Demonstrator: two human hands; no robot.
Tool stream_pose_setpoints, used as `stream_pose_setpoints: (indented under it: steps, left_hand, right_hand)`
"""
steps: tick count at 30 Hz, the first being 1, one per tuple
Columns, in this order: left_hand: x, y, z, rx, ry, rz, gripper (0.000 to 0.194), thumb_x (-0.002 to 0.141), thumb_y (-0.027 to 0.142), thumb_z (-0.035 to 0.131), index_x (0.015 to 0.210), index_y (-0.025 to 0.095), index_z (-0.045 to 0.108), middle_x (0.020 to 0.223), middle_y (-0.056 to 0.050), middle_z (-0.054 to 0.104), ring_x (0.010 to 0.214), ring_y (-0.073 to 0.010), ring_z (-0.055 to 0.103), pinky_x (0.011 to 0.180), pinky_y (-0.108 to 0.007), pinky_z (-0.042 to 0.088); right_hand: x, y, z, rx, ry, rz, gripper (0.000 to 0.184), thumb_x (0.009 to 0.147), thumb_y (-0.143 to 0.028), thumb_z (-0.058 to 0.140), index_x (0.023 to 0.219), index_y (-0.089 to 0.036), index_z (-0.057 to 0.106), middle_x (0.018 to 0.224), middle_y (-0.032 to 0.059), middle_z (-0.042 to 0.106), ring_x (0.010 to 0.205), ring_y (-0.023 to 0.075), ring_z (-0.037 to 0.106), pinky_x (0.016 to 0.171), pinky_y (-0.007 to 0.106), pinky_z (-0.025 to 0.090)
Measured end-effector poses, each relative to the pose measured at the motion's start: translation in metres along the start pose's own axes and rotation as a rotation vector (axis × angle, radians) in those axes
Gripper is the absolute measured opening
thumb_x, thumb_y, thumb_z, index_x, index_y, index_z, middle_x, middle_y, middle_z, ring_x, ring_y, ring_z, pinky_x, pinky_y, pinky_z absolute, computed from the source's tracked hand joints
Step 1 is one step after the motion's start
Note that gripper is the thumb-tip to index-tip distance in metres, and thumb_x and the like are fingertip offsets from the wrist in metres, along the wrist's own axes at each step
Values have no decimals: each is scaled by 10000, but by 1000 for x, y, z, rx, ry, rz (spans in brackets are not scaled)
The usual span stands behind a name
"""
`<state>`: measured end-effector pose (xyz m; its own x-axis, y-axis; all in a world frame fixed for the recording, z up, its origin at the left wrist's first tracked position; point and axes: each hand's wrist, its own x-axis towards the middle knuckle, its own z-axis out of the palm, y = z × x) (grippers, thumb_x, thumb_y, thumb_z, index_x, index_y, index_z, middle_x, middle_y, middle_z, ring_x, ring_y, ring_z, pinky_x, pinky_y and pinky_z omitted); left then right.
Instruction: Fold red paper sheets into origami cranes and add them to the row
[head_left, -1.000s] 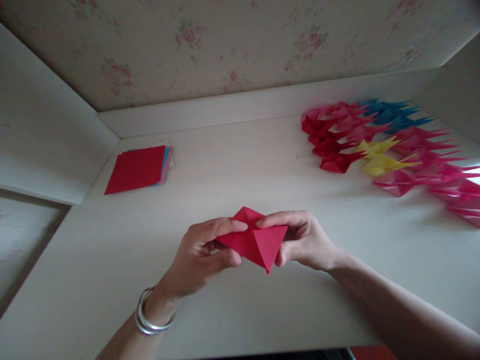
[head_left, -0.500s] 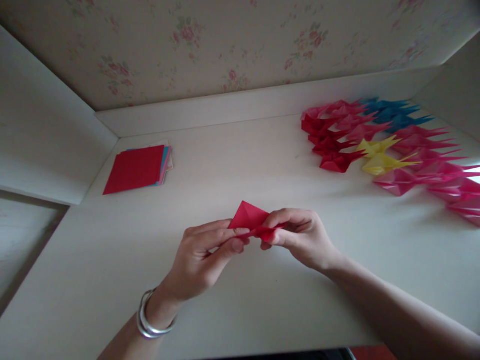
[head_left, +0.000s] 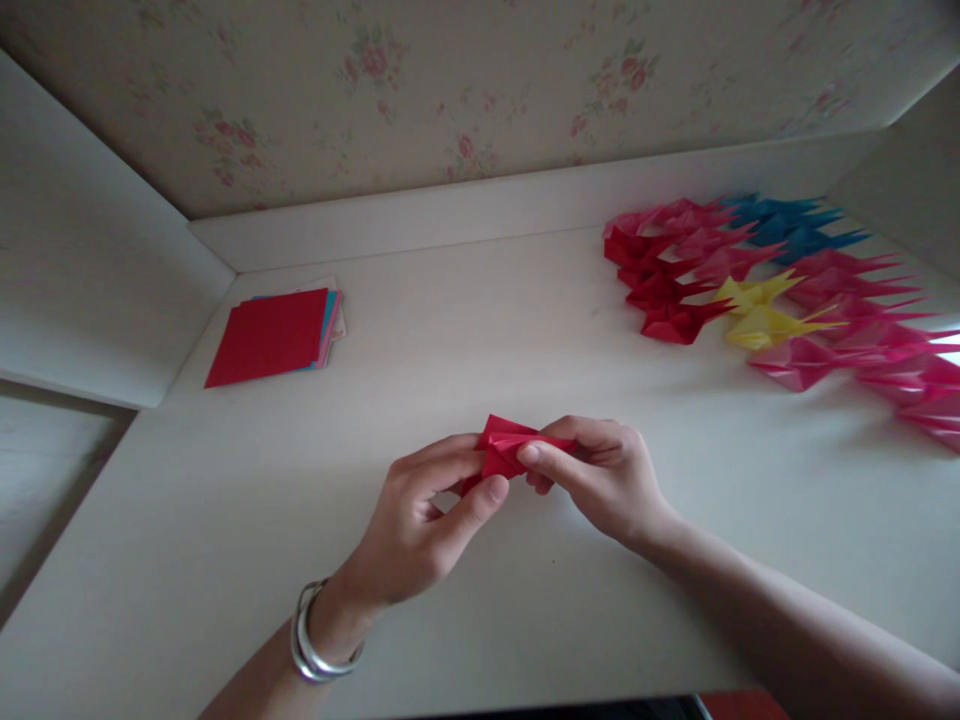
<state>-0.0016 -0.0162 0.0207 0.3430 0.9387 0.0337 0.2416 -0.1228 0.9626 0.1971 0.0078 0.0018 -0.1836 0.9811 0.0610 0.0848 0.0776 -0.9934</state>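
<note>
Pinching the small red folded paper (head_left: 504, 448) from both sides, you hold it in front of you, over the near part of the white table (head_left: 450, 340). Your left hand (head_left: 424, 515) grasps its left end between thumb and fingers; your right hand (head_left: 604, 480) grips the other end, with the right thumb (head_left: 531, 456) lying across the near face. What could go wrong is mostly a matter of layers: if that thumb bears down while the flaps are out of line, a crease may set crooked. Should your left grip slacken, the loose flaps may spring apart, and tugging the two ends against each other could tear a sharp corner. Your fingers cover much of the piece, so I cannot tell which layers each hand has caught.

Compared with a second ago, far less paper shows: there it spreads as a broad diamond with a tip hanging low between your hands, while now it is gathered into a narrower bundle and that tip is out of sight. Your right thumb now sits over the paper rather than beside its edge. The paper stack (head_left: 266, 335) and the rows of folded shapes (head_left: 679, 322) look unmoved.
</note>
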Motion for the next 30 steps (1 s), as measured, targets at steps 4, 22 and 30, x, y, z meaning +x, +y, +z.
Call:
stream_pose_setpoints:
  steps: [4,22,30]
  left_hand:
    - [3,-3,0,3,79,41,187,933,245,618,1059,251,756,1171,-74,718,1053,-214,671,840,-301,584]
    - [9,-7,-2,196,226,-39,142,880,275,691,985,256,785,937,-4,802,809,-181,749,744,-255,605]
    - [5,-7,-2,394,189,25,133,918,270,639,941,258,770,850,27,795,699,-144,732,667,-214,563]
  right_hand:
    - [-2,-5,5,-104,-78,-23,322,855,-419,708,656,-168,731,526,15,670,464,108,592,443,199,435]
    - [-1,-1,7,-215,-77,-38,295,944,-420,579,894,-174,732,571,2,647,495,112,591,473,198,451]
    - [1,6,8,-249,-14,-9,279,945,-432,577,903,-192,714,652,11,681,555,127,618,508,211,464]
